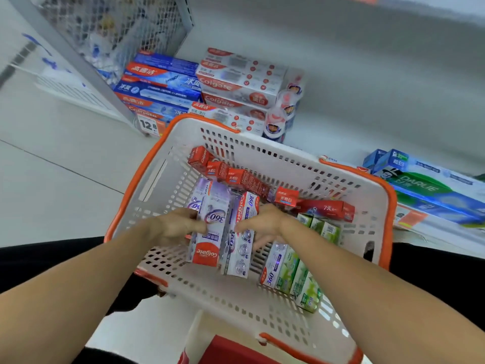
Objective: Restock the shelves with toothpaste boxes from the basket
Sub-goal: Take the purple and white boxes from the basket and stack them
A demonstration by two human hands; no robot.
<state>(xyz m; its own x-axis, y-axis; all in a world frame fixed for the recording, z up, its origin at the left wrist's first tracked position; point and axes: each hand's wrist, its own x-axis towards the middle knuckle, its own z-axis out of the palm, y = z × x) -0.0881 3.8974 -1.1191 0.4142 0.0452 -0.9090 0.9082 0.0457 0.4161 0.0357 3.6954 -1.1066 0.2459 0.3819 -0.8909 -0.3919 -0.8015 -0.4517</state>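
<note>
A white basket (157,179) with orange rim holds several toothpaste boxes: purple-white Colgate 360 boxes (210,232), red boxes (236,177) along the far wall, green-white boxes (296,277) at the right. My left hand (178,227) grips the left side of one purple Colgate 360 box. My right hand (262,224) grips a second purple-white 360 box (240,248) beside it, thumb on its face. Both hands are inside the basket.
The low white shelf (367,88) behind the basket carries stacked blue Colgate boxes (160,85), white-red Colgate boxes (236,82) and small bottles (278,122). Darlie boxes (425,185) lie at the right. A price tag (148,124) reads 12.8. A wire mesh rack (118,30) stands at the back left.
</note>
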